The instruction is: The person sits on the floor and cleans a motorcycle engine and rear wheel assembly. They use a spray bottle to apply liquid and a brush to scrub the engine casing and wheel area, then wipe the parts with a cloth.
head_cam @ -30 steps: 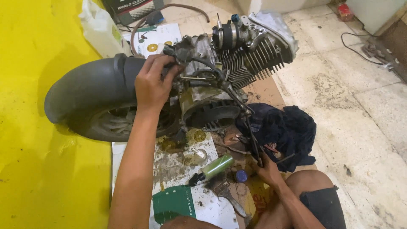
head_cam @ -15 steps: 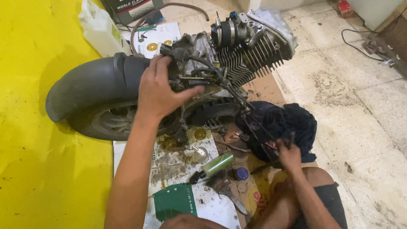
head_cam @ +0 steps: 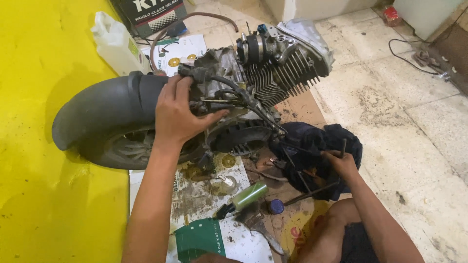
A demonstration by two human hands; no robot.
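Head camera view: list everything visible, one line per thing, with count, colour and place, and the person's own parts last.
engine: one, grey metal with cooling fins, top centre on the floor
mudguard: one, dark grey, left, arching over the wheel
wheel: one, black, under the mudguard
plastic jug: one, white, top left
cloth: one, dark blue, right of centre
T-handle tool: one, dark, held over the cloth
green cylinder: one, on the dirty papers
papers: several, stained, beneath the engine
cable: one, black, top right
left hand: on the engine casing
right hand: gripping the T-handle tool
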